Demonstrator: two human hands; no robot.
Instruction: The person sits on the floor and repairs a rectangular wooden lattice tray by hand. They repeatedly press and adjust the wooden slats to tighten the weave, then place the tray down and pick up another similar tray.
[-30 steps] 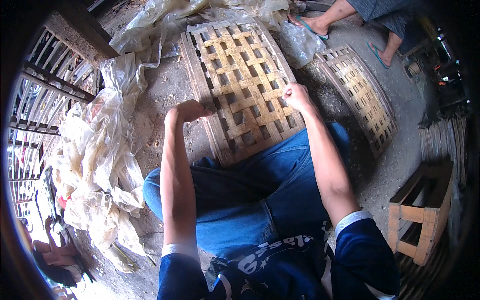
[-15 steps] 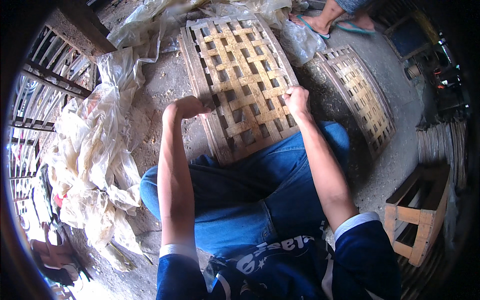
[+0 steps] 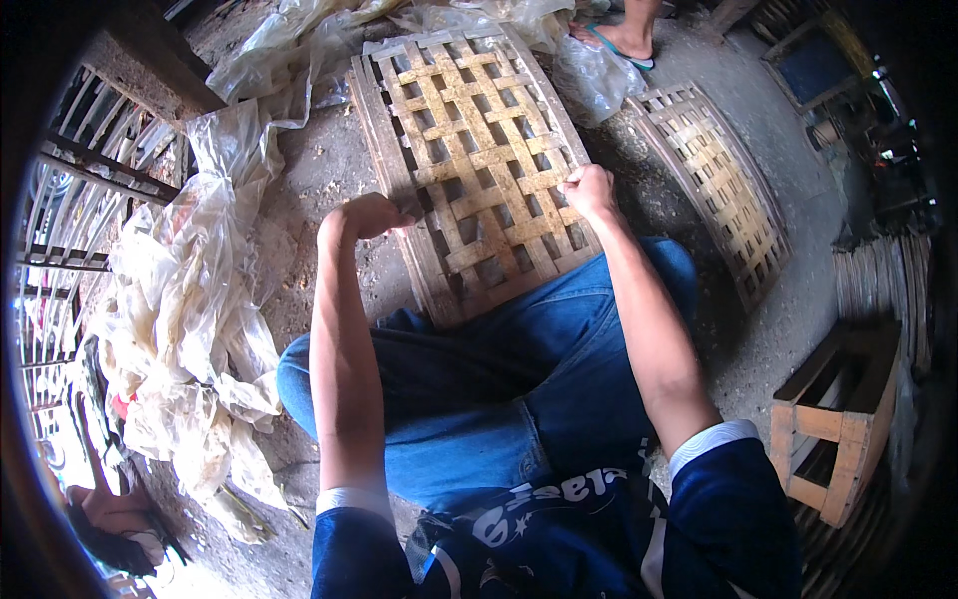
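A woven bamboo rack (image 3: 496, 157) with a wooden frame leans across my lap and out over the floor ahead of me. My left hand (image 3: 367, 216) is closed at its left frame rail, the fingertips curled over the wood. On the opposite rail sits my right hand (image 3: 590, 190), its fingers bent into a closed grip on the edge. Under the rack's near end are my crossed legs in blue jeans. Clear plastic film shows along the rack's far end. The undersides of both hands' grips are hidden.
Another woven rack (image 3: 720, 185) lies on the floor to the right. Crumpled plastic sheeting (image 3: 185, 329) heaps up at the left. A wooden stool (image 3: 820, 424) stands at the lower right. Another person's sandaled foot (image 3: 624, 42) is at the far side.
The other person's feet have shifted, and just one foot clearly shows. The rack and both my hands sit slightly farther left and up in view, the grips unchanged.
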